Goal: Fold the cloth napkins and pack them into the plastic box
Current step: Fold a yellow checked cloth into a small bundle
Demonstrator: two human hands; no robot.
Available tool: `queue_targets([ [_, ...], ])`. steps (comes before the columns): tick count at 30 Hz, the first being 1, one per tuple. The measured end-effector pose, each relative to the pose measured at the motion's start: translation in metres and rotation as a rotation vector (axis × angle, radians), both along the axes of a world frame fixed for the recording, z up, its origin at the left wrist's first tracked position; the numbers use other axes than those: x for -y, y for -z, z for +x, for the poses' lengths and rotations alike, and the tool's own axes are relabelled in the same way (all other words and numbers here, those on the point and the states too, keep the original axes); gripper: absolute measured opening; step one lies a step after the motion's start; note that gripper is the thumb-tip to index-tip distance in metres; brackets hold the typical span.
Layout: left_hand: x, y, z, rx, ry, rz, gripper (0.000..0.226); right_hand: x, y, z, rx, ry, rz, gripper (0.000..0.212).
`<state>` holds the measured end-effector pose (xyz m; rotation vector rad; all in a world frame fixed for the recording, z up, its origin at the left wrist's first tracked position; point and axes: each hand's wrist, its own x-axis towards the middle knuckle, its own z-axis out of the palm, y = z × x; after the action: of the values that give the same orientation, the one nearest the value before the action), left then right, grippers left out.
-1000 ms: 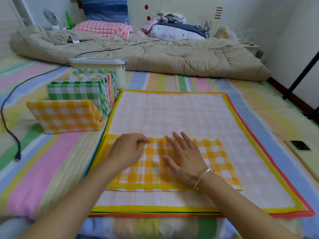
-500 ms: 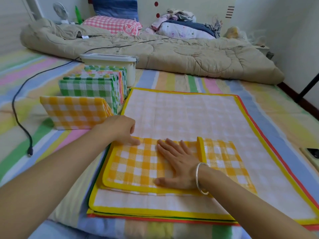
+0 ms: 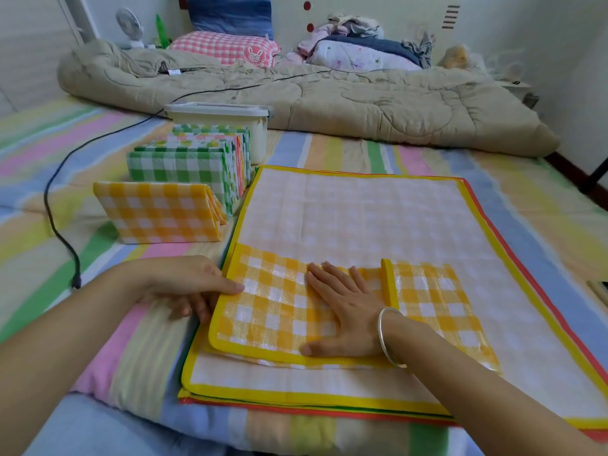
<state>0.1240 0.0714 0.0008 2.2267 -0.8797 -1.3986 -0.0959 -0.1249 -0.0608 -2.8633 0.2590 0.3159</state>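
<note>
Two hands work on one yellow checked napkin [image 3: 273,311], which lies partly folded at the near left corner of a stack of flat napkins [image 3: 362,218] on the bed [image 3: 98,324]. From my feed, the right hand [image 3: 345,311] lies flat on it, fingers straight and slightly spread, a bangle [image 3: 390,337] at the wrist. The left hand [image 3: 187,284] is at the napkin's left edge, thumb on top and fingers curled below, pinching that edge. Those fingers are blurred, so I cannot say how much cloth they hold.

I cannot count the stack: only yellow, green and red hems show along its near edge. On the far left, folded napkins stand in a row, a yellow folded napkin [image 3: 158,215] nearest and a green folded napkin [image 3: 177,169] behind it. Of the others I see only tops and side edges. The plastic box [image 3: 217,116], lid on, sits just behind the row, its lower part hidden. At the right edge a dark object [image 3: 598,287] is cut off by the frame and I cannot make it out.
</note>
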Motion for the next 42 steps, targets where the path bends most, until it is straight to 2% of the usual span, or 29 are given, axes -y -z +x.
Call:
queue_targets([
  [5,0.0,-0.006,-0.014,0.113,-0.036,-0.157,0.035,0.0,-0.003,0.002,-0.064,-0.018,-0.004,0.139],
  [8,0.009,-0.016,-0.026,0.071,-0.048,-0.299,0.039,-0.002,-0.005,0.005,-0.093,-0.024,-0.046,0.131],
  [13,0.039,-0.027,-0.061,0.003,-0.029,-0.475,0.035,-0.005,-0.007,0.008,-0.128,-0.017,-0.104,0.134],
  [16,0.062,-0.029,-0.081,-0.008,-0.035,-0.527,0.042,0.0,-0.016,0.01,-0.056,0.03,0.048,0.131],
  [18,0.076,-0.03,-0.094,0.01,-0.033,-0.546,0.045,0.01,-0.036,0.007,0.065,0.142,0.305,0.119],
  [19,0.083,-0.03,-0.1,0.026,-0.025,-0.548,0.046,0.017,-0.049,0.002,0.161,0.215,0.417,0.106],
  [21,0.097,-0.027,-0.113,0.08,0.0,-0.529,0.049,0.035,-0.076,-0.013,0.381,0.367,0.532,0.066],
  [23,0.109,-0.022,-0.125,0.159,0.023,-0.46,0.049,0.049,-0.092,-0.03,0.505,0.531,0.492,0.027],
  [25,0.119,-0.014,-0.138,0.266,0.067,-0.372,0.049,0.057,-0.089,-0.041,0.479,0.63,0.396,0.01],
  [29,0.135,0.0,-0.167,0.674,0.199,-0.231,0.044,0.056,-0.05,-0.045,0.316,0.695,0.397,0.011],
  [31,0.14,0.007,-0.175,0.748,0.223,-0.184,0.034,0.055,-0.037,-0.043,0.295,0.721,0.389,0.01],
  [33,0.14,0.014,-0.178,0.756,0.244,-0.154,0.035,0.054,-0.026,-0.043,0.284,0.732,0.328,0.012],
  [35,0.135,0.019,-0.176,0.755,0.217,-0.202,0.038,0.052,-0.021,-0.043,0.273,0.747,0.283,0.015],
  [38,0.123,0.028,-0.165,0.849,0.179,-0.448,0.023,0.051,-0.016,-0.044,0.281,0.76,0.265,0.014],
  [39,0.12,0.032,-0.162,0.843,0.212,-0.511,0.031,0.05,-0.015,-0.044,0.285,0.765,0.259,0.014],
  [42,0.114,0.049,-0.156,0.749,0.411,-0.529,0.084,0.046,-0.014,-0.044,0.306,0.776,0.23,0.011],
])
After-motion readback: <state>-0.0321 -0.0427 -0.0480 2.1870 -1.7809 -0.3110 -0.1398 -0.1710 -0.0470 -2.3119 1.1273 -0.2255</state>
